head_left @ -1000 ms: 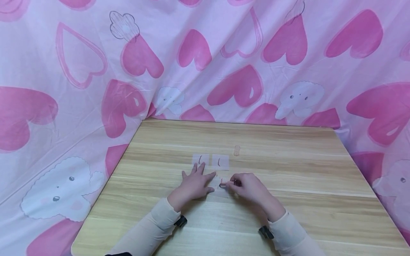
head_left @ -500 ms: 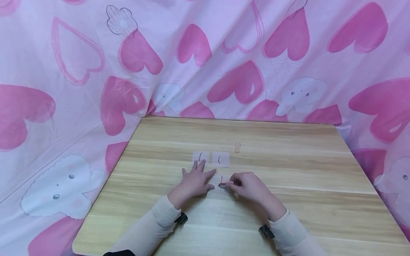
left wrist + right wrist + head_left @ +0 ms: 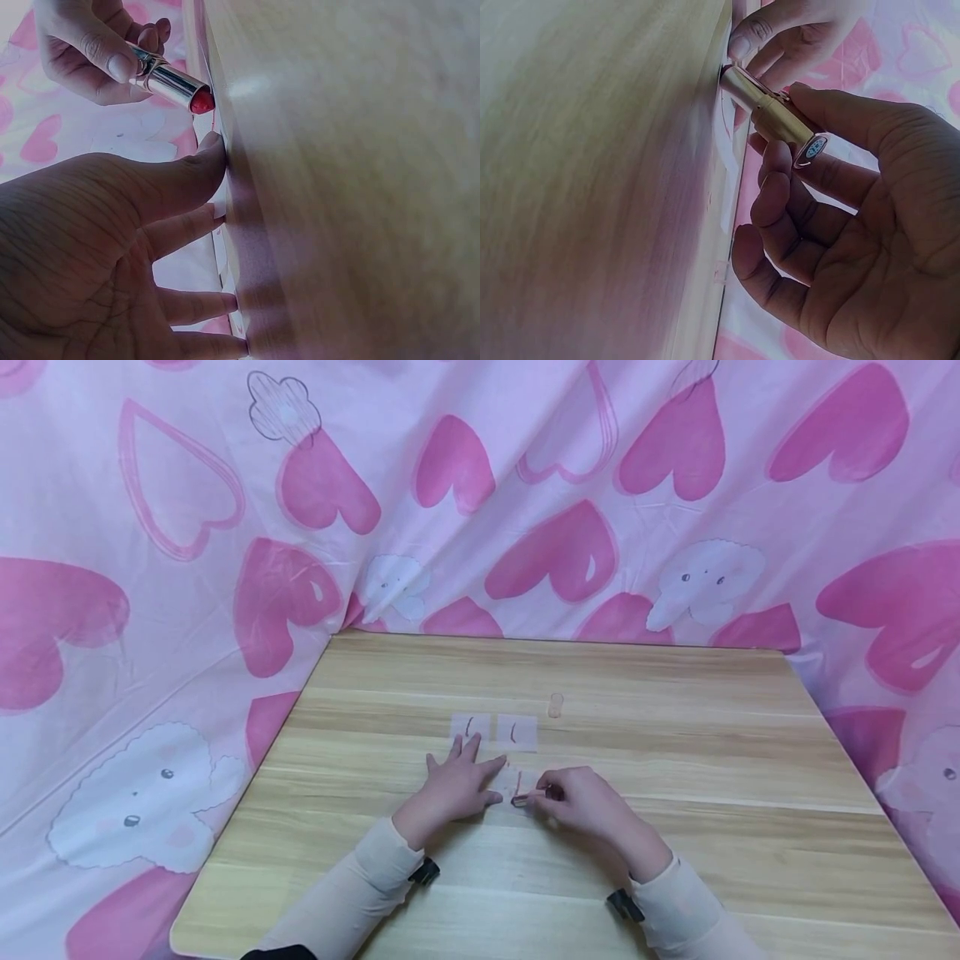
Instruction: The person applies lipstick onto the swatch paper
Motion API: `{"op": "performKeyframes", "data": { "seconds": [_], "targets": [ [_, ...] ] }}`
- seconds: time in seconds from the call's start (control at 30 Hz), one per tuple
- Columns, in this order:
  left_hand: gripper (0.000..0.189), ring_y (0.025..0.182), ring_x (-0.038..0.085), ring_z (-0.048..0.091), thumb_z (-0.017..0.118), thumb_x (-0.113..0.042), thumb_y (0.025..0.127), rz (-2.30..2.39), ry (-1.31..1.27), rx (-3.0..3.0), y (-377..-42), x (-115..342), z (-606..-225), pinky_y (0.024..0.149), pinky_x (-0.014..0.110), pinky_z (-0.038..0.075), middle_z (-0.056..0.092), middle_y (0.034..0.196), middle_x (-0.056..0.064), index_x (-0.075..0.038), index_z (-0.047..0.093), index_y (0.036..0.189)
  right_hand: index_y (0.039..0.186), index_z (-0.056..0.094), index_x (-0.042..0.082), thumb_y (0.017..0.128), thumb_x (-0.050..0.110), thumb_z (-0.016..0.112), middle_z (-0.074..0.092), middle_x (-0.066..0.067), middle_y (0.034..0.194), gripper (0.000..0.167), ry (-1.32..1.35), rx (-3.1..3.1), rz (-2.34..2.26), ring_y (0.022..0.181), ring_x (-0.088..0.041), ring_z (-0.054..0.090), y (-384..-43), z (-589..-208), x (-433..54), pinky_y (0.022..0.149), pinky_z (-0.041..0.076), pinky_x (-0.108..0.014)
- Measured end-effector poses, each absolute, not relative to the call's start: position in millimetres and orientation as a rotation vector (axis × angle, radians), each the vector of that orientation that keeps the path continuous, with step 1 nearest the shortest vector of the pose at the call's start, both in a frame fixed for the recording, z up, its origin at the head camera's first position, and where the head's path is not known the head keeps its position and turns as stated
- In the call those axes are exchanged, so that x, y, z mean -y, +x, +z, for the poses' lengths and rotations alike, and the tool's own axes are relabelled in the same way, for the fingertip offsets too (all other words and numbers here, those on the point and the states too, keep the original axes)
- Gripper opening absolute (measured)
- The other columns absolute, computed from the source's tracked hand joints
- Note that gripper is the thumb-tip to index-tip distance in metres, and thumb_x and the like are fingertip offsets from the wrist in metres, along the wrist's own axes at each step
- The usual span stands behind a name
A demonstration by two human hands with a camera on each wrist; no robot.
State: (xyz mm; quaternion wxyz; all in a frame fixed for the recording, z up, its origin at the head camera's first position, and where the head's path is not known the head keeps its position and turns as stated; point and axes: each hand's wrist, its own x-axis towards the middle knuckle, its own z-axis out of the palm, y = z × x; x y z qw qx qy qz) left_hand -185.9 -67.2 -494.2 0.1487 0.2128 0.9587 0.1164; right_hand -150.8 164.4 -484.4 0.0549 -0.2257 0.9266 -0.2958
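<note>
My right hand (image 3: 588, 802) pinches a lipstick (image 3: 172, 84) between thumb and fingers, its gold and dark case angled down. The red tip is right at a small pale paper (image 3: 509, 779) on the table, where a short red line runs up from it. In the right wrist view the case's round base (image 3: 810, 151) faces back toward the palm. My left hand (image 3: 453, 785) lies with fingers spread, thumb and index fingertips at the left side of that paper. Its longer fingers reach the lower edge of a second paper (image 3: 482, 723), marked with a dark curved stroke.
A third paper (image 3: 527, 737) with a similar curved stroke lies beside the second. Behind it to the right is a small clear, rounded oblong piece (image 3: 556, 706). The wooden table (image 3: 712, 735) meets a pink heart-patterned cloth (image 3: 555, 552) at its back and left.
The lipstick tip has come slightly toward me, and the red line on the near paper has grown longer. My left hand stays in place. The head view has tilted slightly.
</note>
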Motion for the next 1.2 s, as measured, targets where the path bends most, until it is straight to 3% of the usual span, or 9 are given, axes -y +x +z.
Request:
{"op": "performKeyframes", "data": {
  "seconds": [0.6,1.0,1.2],
  "targets": [
    [0.061,0.148,0.049,0.016,0.066,-0.051,0.093,0.345,0.622,-2.761,-186,68,-496,0.099,0.085,0.018,0.020,0.165,0.018,-0.034,0.050,0.149,0.087,0.071,0.021,0.092,0.031,0.074,0.055,0.017,0.066,0.011,-0.677,-2.804,-0.869,0.058,-0.002,0.048,-149,-484,-165,0.055,0.044,-0.024],
    [0.062,0.148,0.049,0.018,0.069,-0.050,0.092,0.356,0.632,-2.776,-186,67,-498,0.096,0.086,0.021,0.023,0.164,0.017,-0.033,0.051,0.148,0.092,0.074,0.024,0.094,0.042,0.071,0.060,0.016,0.070,0.018,-0.608,-2.786,-1.060,0.063,-0.005,0.053,-158,-479,-174,0.059,0.048,-0.025],
    [0.062,0.147,0.050,0.018,0.069,-0.048,0.092,0.364,0.645,-2.787,-186,66,-497,0.094,0.087,0.023,0.023,0.164,0.017,-0.032,0.050,0.149,0.096,0.075,0.022,0.094,0.040,0.071,0.063,0.013,0.075,0.018,-0.588,-2.758,-1.215,0.067,-0.009,0.057,-163,-478,-177,0.061,0.050,-0.026]
  ]
}}
